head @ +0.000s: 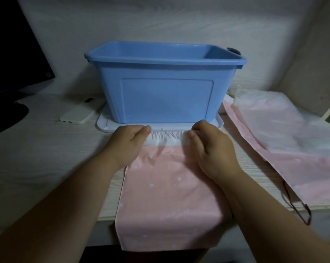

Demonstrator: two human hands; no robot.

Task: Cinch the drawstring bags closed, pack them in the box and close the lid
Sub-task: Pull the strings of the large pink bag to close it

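A pink drawstring bag (168, 196) with a white gathered top lies flat in front of me, its lower end hanging over the table's edge. My left hand (128, 143) pinches the left end of that white top. My right hand (207, 147) pinches the right end, and the fabric between them is bunched. Just behind stands the open blue plastic box (166, 95), resting on its white lid (103, 126). Two more pink and white bags (285, 133) lie overlapped at the right, with a dark red cord (300, 209) trailing off the front edge.
A white phone (80, 114) lies left of the box. A dark monitor (14, 46) and its round base (6, 118) fill the far left. A white wall runs behind, and a shelf side panel (316, 73) rises at the right.
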